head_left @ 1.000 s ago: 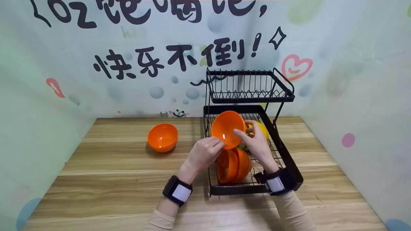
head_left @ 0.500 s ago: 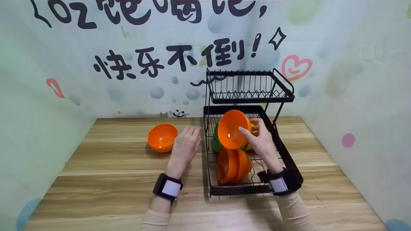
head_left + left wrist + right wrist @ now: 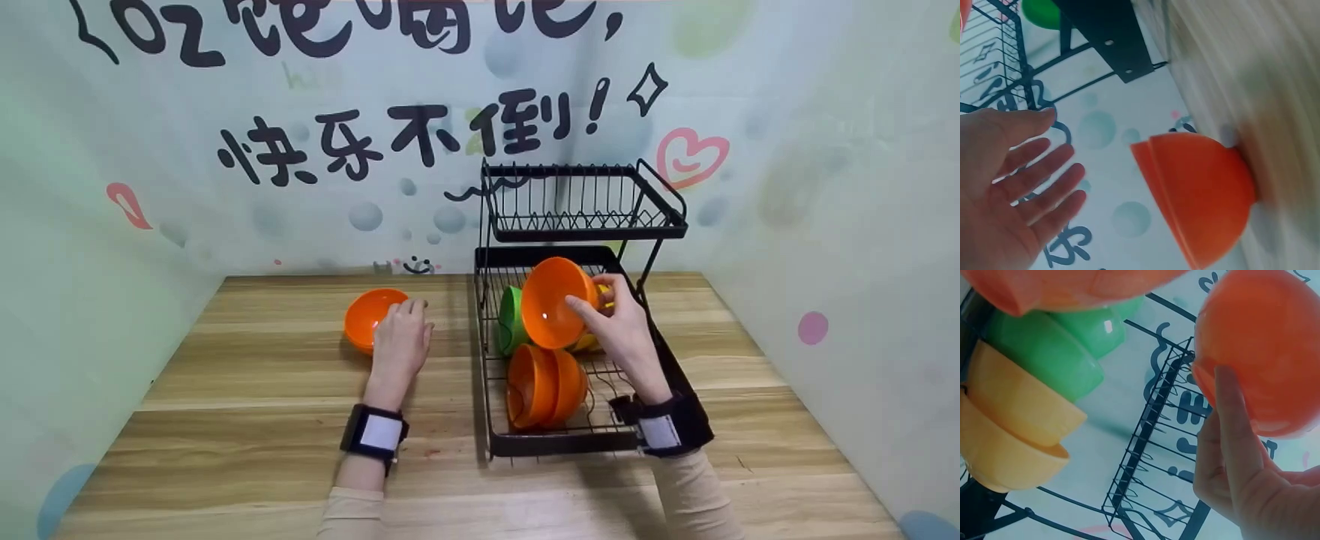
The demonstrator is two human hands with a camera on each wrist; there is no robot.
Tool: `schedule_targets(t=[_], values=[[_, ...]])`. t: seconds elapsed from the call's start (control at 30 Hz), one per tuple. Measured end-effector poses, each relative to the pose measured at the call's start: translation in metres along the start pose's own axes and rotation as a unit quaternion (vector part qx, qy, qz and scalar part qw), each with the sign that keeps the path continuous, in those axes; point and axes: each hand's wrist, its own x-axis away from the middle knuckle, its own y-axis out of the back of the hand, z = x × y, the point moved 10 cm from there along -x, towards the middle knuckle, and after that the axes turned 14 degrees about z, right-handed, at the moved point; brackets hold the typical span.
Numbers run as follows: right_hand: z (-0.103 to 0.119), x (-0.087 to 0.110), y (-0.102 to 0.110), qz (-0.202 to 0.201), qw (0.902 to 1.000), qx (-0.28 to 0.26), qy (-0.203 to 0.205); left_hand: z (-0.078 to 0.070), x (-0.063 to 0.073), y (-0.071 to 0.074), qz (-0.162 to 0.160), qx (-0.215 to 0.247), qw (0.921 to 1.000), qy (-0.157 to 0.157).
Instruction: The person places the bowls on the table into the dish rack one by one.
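My right hand (image 3: 624,334) pinches the rim of an orange bowl (image 3: 553,304) above the lower tier of a black dish rack (image 3: 570,445). The bowl's inside faces the head camera, and the right wrist view shows a finger along its outer side. Over the table, my left hand (image 3: 400,346) is beside two nested orange bowls (image 3: 1202,197). In the left wrist view its fingers are loosely extended and apart from the bowls. Two more orange bowls (image 3: 553,386) stand on edge in the rack's front. Behind them are green bowls (image 3: 1044,354) and yellow bowls (image 3: 1016,410), partly hidden in the head view.
The rack's upper tier (image 3: 585,234) rises at the back over the lower tray. A wooden tabletop (image 3: 247,420) carries everything. A printed backdrop (image 3: 315,217) closes off the rear, and pale panels flank the table's sides.
My left hand has let go of the held bowl and moved left to the nested bowls. My right hand has shifted slightly right with its bowl, showing more of the green bowl.
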Motion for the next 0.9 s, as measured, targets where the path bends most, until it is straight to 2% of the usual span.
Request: schedule_targets(t=[0.23, 0.4, 0.6, 0.9], values=[[-0.002, 0.002, 0.003, 0.02, 0.9986, 0.043, -0.024, 0.02, 0.008, -0.006, 0.006, -0.028, 0.9983, 0.05], [-0.001, 0.003, 0.008, 0.025, 0.9971, 0.065, -0.028, 0.031, 0.012, -0.014, 0.024, -0.021, 0.9966, 0.076], [-0.002, 0.007, 0.016, 0.03, 0.9916, 0.118, -0.043, 0.039, 0.014, -0.02, 0.04, -0.016, 0.9957, 0.082], [-0.006, 0.016, 0.027, 0.027, 0.9786, 0.187, -0.082, 0.041, 0.016, -0.021, 0.047, -0.02, 0.9953, 0.082]])
